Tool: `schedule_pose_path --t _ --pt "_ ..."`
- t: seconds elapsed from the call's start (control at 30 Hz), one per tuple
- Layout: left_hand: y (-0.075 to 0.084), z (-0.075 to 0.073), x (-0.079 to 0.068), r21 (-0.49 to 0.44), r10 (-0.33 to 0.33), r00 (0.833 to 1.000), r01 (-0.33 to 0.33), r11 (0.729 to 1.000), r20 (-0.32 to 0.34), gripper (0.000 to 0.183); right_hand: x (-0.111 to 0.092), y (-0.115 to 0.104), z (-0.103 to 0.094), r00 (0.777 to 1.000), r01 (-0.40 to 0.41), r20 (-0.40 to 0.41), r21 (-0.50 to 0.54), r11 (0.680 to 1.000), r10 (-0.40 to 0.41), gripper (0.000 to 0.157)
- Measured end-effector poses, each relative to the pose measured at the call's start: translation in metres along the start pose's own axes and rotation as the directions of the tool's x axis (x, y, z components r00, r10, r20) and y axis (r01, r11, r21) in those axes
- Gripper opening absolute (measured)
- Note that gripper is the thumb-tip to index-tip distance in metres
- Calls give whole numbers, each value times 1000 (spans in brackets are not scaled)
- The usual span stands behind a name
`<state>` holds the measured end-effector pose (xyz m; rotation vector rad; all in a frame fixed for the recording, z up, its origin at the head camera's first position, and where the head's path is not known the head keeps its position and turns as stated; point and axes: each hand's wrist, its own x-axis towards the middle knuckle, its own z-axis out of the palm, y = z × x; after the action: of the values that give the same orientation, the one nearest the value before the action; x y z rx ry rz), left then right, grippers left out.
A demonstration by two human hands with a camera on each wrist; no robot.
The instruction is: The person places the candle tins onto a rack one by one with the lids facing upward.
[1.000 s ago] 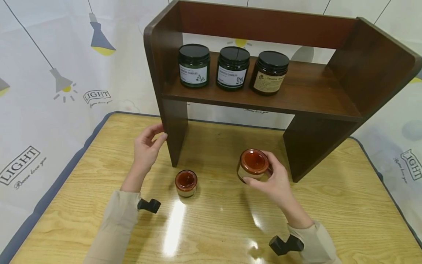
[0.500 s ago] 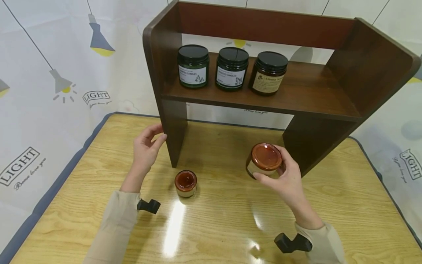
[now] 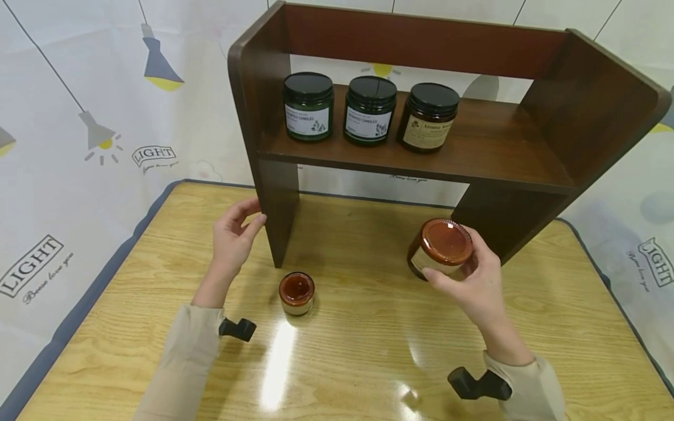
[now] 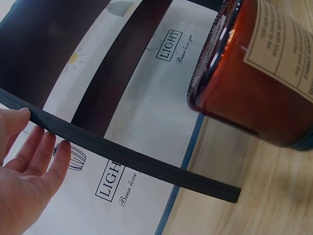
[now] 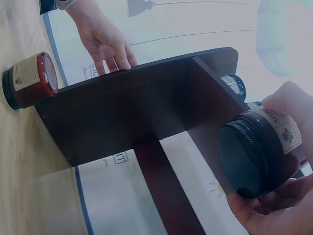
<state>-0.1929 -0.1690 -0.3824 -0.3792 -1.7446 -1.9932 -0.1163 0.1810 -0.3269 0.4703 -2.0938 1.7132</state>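
Observation:
My right hand [image 3: 476, 280] grips an amber candle jar [image 3: 439, 248] with a cream label, raised above the table under the shelf's right half. The jar is upside down: its glass base faces up, and its black lid [image 5: 239, 159] shows in the right wrist view. My left hand [image 3: 237, 234] rests its fingertips and thumb against the front edge of the dark wooden shelf's left side panel [image 3: 276, 216]. Near that panel's foot, a second amber jar [image 3: 297, 295] stands upside down on the table, lid at the bottom.
Two green candle jars [image 3: 309, 108] [image 3: 370, 111] and a dark amber one [image 3: 429, 120], all black-lidded, stand upright in a row on the shelf board [image 3: 500, 155]. The wooden table [image 3: 358, 362] reaches back to a wall sheet [image 3: 131, 105] printed with lamps.
My right hand has moved right and slightly back, raising the amber jar and tilting its base more toward the head camera. The left hand and the other jars have stayed put.

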Motion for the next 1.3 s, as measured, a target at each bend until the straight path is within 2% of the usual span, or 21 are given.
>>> schedule_pose_path --t 0.27,0.5,0.77,0.87,1.03,1.17,1.3 --pt "-1 -1 0 -21 14 1000 -14 1000 5 28 6 -9 -9 996 84 -37 176 981 -79 61" --pt "-1 -1 0 -12 12 1000 -12 1000 1 35 12 -21 -17 986 159 -83 218 963 -143 57" --pt "0 -1 0 -15 17 1000 -17 1000 5 28 20 -32 -23 958 278 -147 248 928 -247 61" --pt "0 -1 0 -14 15 1000 -15 1000 5 28 23 -37 -24 945 308 -195 266 913 -262 63" --pt "1 -1 0 -3 10 1000 -10 1000 5 26 28 -48 -29 934 312 -274 318 895 -228 70" --pt "1 -1 0 5 8 1000 -8 1000 7 24 31 -56 -38 933 300 -272 223 928 -237 65" --pt "2 0 1 13 12 1000 -12 1000 8 24 35 -61 -46 937 305 -226 157 939 -267 62"
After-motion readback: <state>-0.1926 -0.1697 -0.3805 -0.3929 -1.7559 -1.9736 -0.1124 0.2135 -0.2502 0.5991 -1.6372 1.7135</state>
